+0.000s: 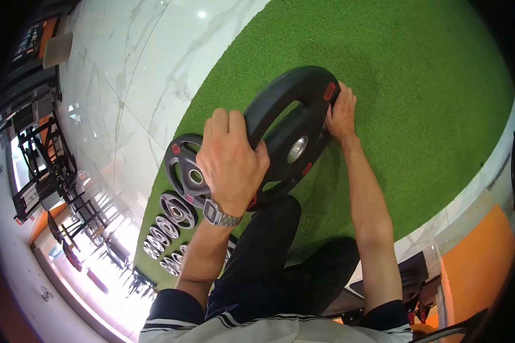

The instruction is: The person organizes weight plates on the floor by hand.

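Observation:
A large black weight plate [281,132] with red markings and a metal centre hole is tilted up on edge before my knees. My left hand [230,155], a watch at its wrist, is closed around the plate's near-left rim. On the plate's far-right edge, my right hand [342,113] grips with fingers wrapped behind the rim, partly hidden. Just left of my left hand lies another black weight plate [176,166] with a metal ring, partly covered by that hand.
Smaller weight plates [178,210] continue in rows toward the lower left. Green turf [418,114] spreads under everything, bordered by marble floor tiles [137,74]. Gym machines [46,154] stand along the left. An orange panel [479,260] is at the lower right.

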A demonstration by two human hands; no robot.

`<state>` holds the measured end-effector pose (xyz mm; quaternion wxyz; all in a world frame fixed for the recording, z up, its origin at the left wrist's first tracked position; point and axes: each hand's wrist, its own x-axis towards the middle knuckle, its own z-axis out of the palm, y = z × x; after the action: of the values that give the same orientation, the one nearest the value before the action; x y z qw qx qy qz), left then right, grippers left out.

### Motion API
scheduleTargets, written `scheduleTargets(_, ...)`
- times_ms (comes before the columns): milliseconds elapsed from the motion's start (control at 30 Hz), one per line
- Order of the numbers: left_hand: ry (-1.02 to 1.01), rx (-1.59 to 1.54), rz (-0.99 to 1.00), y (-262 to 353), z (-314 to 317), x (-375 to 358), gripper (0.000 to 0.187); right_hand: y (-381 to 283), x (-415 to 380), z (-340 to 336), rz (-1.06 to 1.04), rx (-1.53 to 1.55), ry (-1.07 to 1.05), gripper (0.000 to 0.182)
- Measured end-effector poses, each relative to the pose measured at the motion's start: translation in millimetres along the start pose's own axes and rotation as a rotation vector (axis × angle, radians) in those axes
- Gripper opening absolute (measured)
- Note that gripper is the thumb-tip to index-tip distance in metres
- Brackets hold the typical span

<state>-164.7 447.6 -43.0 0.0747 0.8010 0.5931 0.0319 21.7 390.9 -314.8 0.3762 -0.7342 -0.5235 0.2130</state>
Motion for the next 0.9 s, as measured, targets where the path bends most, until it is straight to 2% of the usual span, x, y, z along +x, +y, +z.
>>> scheduleTargets(33,0.010,-0.014,0.025,2,-1,-4,0.033,-2,-4,-8,0.072,0.002,-0.049,0.067)
scheduleTargets(133,0.023,-0.049,0.114,7,-2,-11,0.035,-17,-18,-46,0.105,0.146,-0.058,0.073)
scheduleTargets(233,0.031,-0.106,0.230,16,-6,-17,0.038,-70,-11,-101,-0.022,0.249,0.015,0.080)
scheduleTargets(333,0.033,-0.181,0.377,33,-9,-24,0.035,-149,-1,-155,-0.260,0.235,0.007,0.069)
scheduleTargets(433,0.030,-0.146,0.507,58,-5,-36,0.029,-172,-18,-173,-0.271,0.015,-0.068,0.051)
scheduleTargets(467,0.026,-0.115,0.553,66,-6,-39,0.020,-169,-24,-172,-0.239,0.049,0.073,0.037)
scheduleTargets(667,0.031,0.014,0.925,104,1,-66,0.013,-146,-90,-190,-0.059,-0.008,0.377,0.031)
scheduleTargets(767,0.004,-0.030,1.115,114,5,-78,0.017,-143,-123,-206,0.024,-0.102,0.337,0.030)
scheduleTargets(867,-0.048,-0.213,1.127,116,8,-88,0.028,-137,-155,-212,0.113,-0.114,0.297,0.034)
scheduleTargets(900,-0.046,-0.212,1.068,110,-2,-91,0.033,-136,-166,-210,0.147,-0.108,0.299,0.035)
